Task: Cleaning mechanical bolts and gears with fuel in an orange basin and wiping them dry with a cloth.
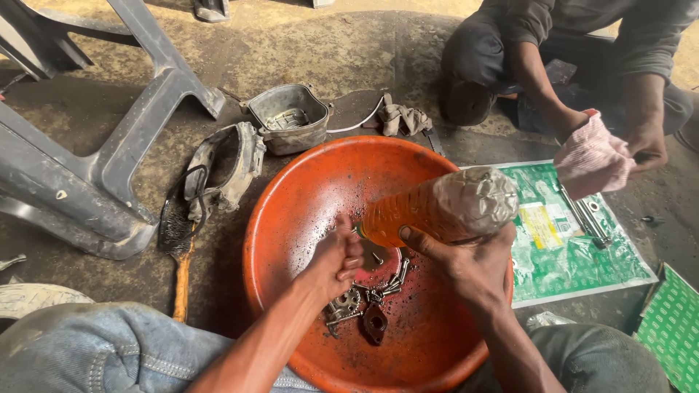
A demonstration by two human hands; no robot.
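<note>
My right hand (pixel 473 266) grips the tilted bottle (pixel 437 207); left hand (pixel 336 258) closes at its mouth. I'd pour slowly over the bolts (pixel 364 297), mid-basin (pixel 291 189).

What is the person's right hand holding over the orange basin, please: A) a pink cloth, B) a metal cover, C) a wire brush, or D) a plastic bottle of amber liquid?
D: the right hand grips a plastic bottle of amber liquid, tipped neck-down over the orange basin, while the left hand is at its mouth.
</note>
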